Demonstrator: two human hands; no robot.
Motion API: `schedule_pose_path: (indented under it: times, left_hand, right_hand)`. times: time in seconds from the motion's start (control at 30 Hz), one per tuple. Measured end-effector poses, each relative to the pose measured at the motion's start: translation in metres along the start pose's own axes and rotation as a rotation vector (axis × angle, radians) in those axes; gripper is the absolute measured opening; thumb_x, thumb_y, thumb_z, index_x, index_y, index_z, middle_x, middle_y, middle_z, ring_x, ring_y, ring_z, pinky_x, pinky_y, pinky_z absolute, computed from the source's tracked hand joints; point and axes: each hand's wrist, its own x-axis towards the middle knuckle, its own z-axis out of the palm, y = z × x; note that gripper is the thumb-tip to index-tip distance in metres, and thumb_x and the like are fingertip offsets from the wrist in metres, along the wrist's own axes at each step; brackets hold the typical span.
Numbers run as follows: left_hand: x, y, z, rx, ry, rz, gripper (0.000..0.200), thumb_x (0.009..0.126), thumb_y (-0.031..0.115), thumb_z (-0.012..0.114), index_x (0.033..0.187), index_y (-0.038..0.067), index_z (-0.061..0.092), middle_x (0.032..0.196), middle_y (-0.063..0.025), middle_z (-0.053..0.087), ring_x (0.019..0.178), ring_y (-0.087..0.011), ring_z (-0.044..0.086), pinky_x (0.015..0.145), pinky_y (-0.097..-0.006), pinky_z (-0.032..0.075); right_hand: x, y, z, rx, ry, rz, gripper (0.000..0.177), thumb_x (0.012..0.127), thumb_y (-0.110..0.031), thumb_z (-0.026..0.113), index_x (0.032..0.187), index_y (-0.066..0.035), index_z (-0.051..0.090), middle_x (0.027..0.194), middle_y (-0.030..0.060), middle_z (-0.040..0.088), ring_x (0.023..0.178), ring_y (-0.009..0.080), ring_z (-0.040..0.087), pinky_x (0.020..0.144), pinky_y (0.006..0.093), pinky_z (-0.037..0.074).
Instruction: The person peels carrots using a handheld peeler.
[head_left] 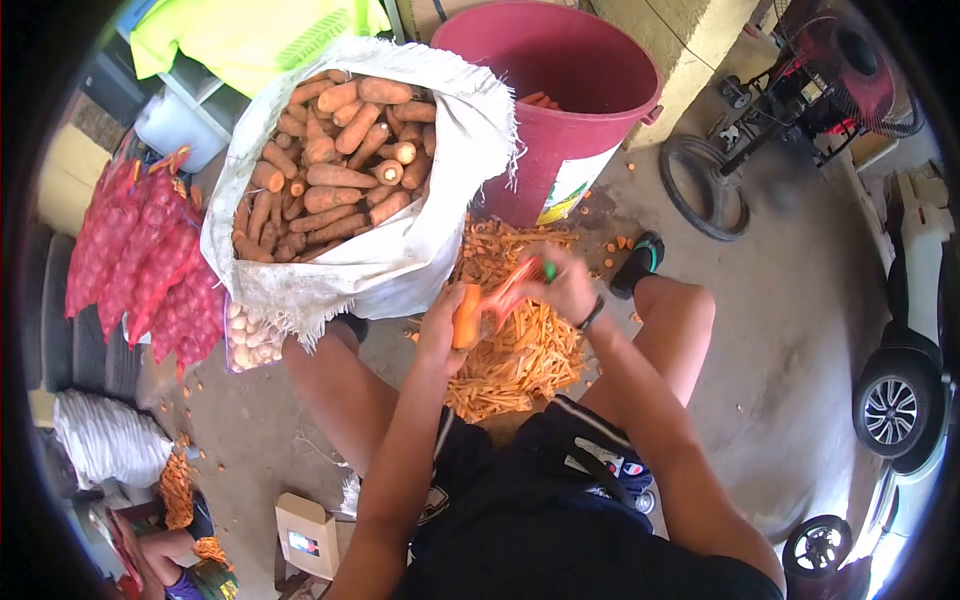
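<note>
My left hand (438, 322) is closed around a peeled carrot (467, 318), smooth and bright orange, held over the space between my knees. Just right of it, my right hand (568, 290) grips a peeler (512, 290), which is smeared by motion in red-orange with a green spot near the fingers. The peeler's blurred end is close to the carrot's side. Beneath both hands lies a large heap of carrot peelings (530, 365). An open white woven sack (370, 275) full of unpeeled carrots (335, 175) stands in front of my left hand.
A maroon bin (540, 150) with some carrots inside stands beyond the peelings. Red mesh bags of onions (135, 240) and a bag of garlic (250, 340) sit at left. A fan (850, 70) and a toy car (910, 370) are at right. Another person's leg (165, 550) shows lower left.
</note>
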Motion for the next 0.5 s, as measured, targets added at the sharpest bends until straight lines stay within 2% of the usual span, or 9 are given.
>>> schedule_pose_path:
  times: [0.03,0.13,0.17,0.27,0.3,0.4,0.43,0.5]
  left_hand:
    - [0.004,-0.003,0.001,-0.001,0.035,0.018,0.026,0.102,0.023,0.056,0.119,0.004,0.054,0.098,-0.0061,0.061,0.089,-0.0155,0.064,0.066,-0.0325,0.056]
    - [0.007,-0.008,0.001,0.05,0.078,0.045,0.024,0.101,0.023,0.059,0.116,0.004,0.056,0.099,-0.0066,0.064,0.084,-0.0154,0.065,0.064,-0.0315,0.056]
    - [0.005,-0.009,0.001,0.079,0.074,0.045,0.023,0.101,0.023,0.061,0.115,0.005,0.057,0.099,-0.0068,0.065,0.082,-0.0153,0.066,0.062,-0.0313,0.056]
    - [0.006,-0.004,-0.012,0.114,-0.108,-0.045,0.023,0.101,0.022,0.061,0.115,0.004,0.057,0.097,-0.0072,0.065,0.08,-0.0158,0.066,0.061,-0.0315,0.056]
    - [0.003,-0.002,-0.006,0.11,-0.092,-0.057,0.024,0.101,0.022,0.061,0.115,0.004,0.058,0.096,-0.0072,0.065,0.079,-0.0157,0.066,0.061,-0.0317,0.056]
    - [-0.008,0.004,0.007,0.089,-0.05,-0.078,0.023,0.101,0.023,0.059,0.115,0.004,0.058,0.096,-0.0071,0.065,0.079,-0.0149,0.065,0.063,-0.031,0.055]
    - [-0.004,0.003,0.002,0.071,-0.051,-0.073,0.022,0.102,0.023,0.058,0.115,0.005,0.057,0.098,-0.0071,0.064,0.082,-0.0142,0.065,0.066,-0.03,0.055]
    - [0.005,-0.003,-0.003,0.056,-0.023,-0.04,0.022,0.102,0.024,0.056,0.114,0.006,0.057,0.099,-0.007,0.064,0.085,-0.0135,0.064,0.068,-0.0294,0.055]
  right_hand:
    - [-0.007,-0.015,0.01,0.026,-0.043,-0.079,0.046,0.07,-0.023,0.093,0.105,-0.006,0.068,0.091,0.0063,0.069,0.081,0.0144,0.063,0.07,0.0315,0.052]
    - [-0.007,-0.011,0.015,-0.02,-0.085,-0.096,0.045,0.068,-0.024,0.093,0.102,-0.006,0.069,0.089,0.0073,0.067,0.079,0.0167,0.063,0.07,0.0305,0.051]
    - [-0.008,-0.009,0.015,-0.014,-0.076,-0.071,0.045,0.068,-0.023,0.093,0.102,-0.005,0.069,0.089,0.0069,0.068,0.078,0.0153,0.063,0.07,0.0303,0.051]
    - [0.008,0.005,0.0,-0.022,-0.048,-0.015,0.045,0.068,-0.021,0.093,0.102,-0.003,0.068,0.088,0.0059,0.07,0.076,0.0112,0.062,0.068,0.0295,0.051]
    - [0.012,0.014,-0.007,-0.002,0.051,0.007,0.041,0.072,-0.018,0.091,0.102,-0.001,0.067,0.087,0.0044,0.07,0.076,0.0081,0.061,0.065,0.0282,0.051]
    - [0.018,0.032,-0.024,0.042,0.052,0.236,0.037,0.076,-0.014,0.089,0.102,-0.001,0.067,0.087,0.0037,0.07,0.077,0.0075,0.062,0.065,0.0268,0.051]
    - [0.015,0.027,-0.02,0.163,0.035,0.246,0.033,0.078,-0.012,0.087,0.101,-0.001,0.068,0.09,0.0032,0.07,0.079,0.0068,0.063,0.067,0.0263,0.052]
    - [-0.001,0.006,0.002,0.071,0.013,0.032,0.037,0.075,-0.016,0.089,0.101,-0.002,0.068,0.09,0.0041,0.07,0.078,0.0094,0.064,0.068,0.0283,0.053]
